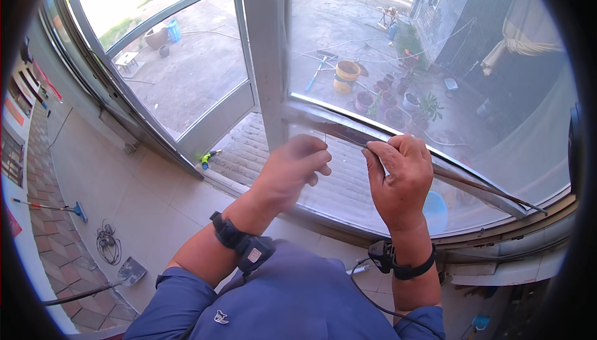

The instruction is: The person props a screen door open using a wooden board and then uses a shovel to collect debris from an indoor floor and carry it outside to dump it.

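Note:
A long, thin dark strip point(472, 184) runs slantwise along the window's lower rail point(336, 107), its far right end sticking out past the frame. My right hand point(401, 178) is closed, thumb and fingertips pinching this strip near its middle. To the left, my left hand point(292, 172) is slightly blurred, with its thumb and fingers drawn together just below the strip. A fine dark strand point(326, 137) shows above its fingertips; what the fingers hold is too small to make out. Each wrist wears a black strapped device.
An open glass door point(180, 60) stands left of the grey post point(267, 47). A green-and-black power tool point(209, 158) lies by the threshold. On the indoor floor are a coiled cable point(108, 243), a shovel point(131, 271) and a squeegee point(79, 211). Outside are buckets and potted plants.

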Available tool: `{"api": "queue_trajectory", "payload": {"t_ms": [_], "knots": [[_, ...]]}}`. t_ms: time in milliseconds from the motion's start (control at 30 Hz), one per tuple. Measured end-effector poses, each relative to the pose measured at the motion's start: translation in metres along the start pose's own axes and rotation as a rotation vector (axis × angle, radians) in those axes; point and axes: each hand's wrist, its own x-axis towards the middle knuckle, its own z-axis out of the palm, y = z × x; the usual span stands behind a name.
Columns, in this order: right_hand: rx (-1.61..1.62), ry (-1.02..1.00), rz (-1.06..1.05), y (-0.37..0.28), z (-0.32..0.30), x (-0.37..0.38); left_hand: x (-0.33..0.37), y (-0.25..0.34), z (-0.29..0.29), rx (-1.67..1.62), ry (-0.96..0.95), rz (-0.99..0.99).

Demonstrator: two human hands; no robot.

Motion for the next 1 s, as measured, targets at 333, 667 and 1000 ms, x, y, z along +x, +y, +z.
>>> {"api": "queue_trajectory", "payload": {"t_ms": [333,667,1000], "knots": [[-0.011,-0.003,0.008,-0.001,0.001,-0.001,0.012,-0.001,0.031,-0.041,0.105,0.110],[-0.004,-0.011,0.029,-0.007,-0.002,-0.001,0.011,-0.002,0.040,-0.121,0.147,0.060],[-0.015,-0.019,0.027,-0.010,-0.005,0.000,0.016,-0.012,0.039,-0.146,0.090,0.144]]}}
